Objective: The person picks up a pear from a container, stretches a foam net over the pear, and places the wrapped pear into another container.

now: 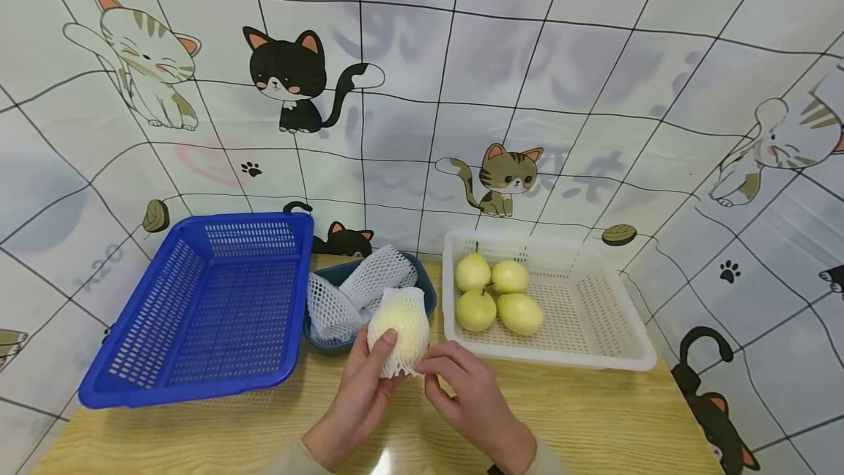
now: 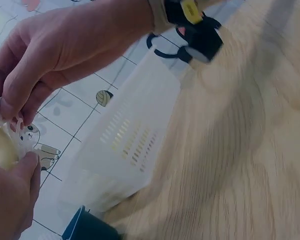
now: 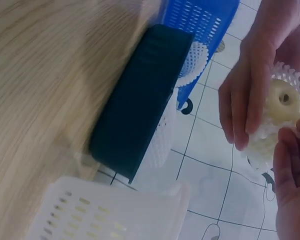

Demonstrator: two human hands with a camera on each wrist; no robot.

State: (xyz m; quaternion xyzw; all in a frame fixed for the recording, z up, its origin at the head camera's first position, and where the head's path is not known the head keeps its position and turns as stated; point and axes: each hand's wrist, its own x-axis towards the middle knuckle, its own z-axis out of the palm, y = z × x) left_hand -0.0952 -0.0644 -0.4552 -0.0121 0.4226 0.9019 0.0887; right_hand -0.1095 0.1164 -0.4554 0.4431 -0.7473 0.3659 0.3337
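- White cloth backdrop with thin black grid lines and cartoon cats: at 12 o'clock from the work in hand; all hours are counted from there in the head view.
- Pale wood-grain tabletop: beneath everything, towards 6.
- Deep blue rectangular plastic basket, slotted: at 9.
- White rectangular plastic basket, slotted: at 3.
- Dark teal rounded tub: near, at 11, holding tubular white foam nets.
- Left hand: at 7 to 8, thumb and fingers curled round the wrapped fruit, gripping it.
- Right hand: at 4 to 5, thumb and fingertips pinching the covering's near edge.
- Round pale-yellow pear in a white foam mesh sleeve: held up between the hands, just in front of the tub. Its long axis, sleeve included, runs roughly 12 to 6. The left hand carries it, so that hand is nearer the body of the fruit.
- Four bare yellow-green pears: grouped in the white basket at 2.
- Frilled sleeve edge: at 6, and the spot the work seems to turn on. The right wrist view shows the pear's dimpled end bare at this mouth, with the right hand nearest.
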